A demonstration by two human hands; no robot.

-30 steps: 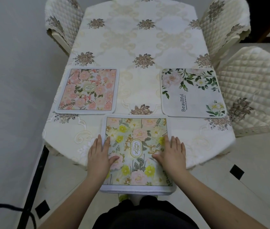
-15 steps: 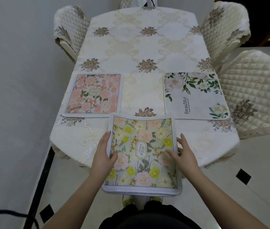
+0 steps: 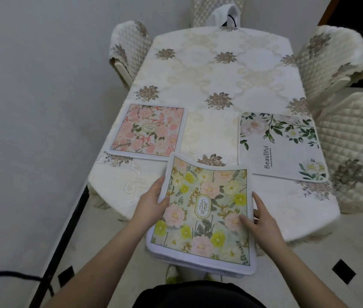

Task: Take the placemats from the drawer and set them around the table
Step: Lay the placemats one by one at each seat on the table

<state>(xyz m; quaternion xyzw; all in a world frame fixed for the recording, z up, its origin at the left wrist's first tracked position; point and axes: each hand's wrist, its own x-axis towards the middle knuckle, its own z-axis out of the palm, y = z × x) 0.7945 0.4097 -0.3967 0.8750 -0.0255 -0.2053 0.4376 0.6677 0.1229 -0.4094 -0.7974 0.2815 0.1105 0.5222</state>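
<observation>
Both hands hold the soft white-bordered placemat printed with yellow and pink flowers (image 3: 202, 210) by its side edges, the left hand (image 3: 151, 202) with fingers (image 3: 162, 181) curled round the left border and the right hand (image 3: 262, 218) with thumb on top and fingers under the right border, its far end lifted and sagging just over the near end of the cream brocade-clothed surface (image 3: 216, 70). This looks like the third setting being placed or re-squared; next it should be lowered flat, near edge pulled onto the cloth. The pink floral mat (image 3: 149, 130) and the white leafy "Beautiful" mat (image 3: 280, 145) lie close on either side, so overlap is the risk, and quilted chairs (image 3: 329, 61) crowd the right.
</observation>
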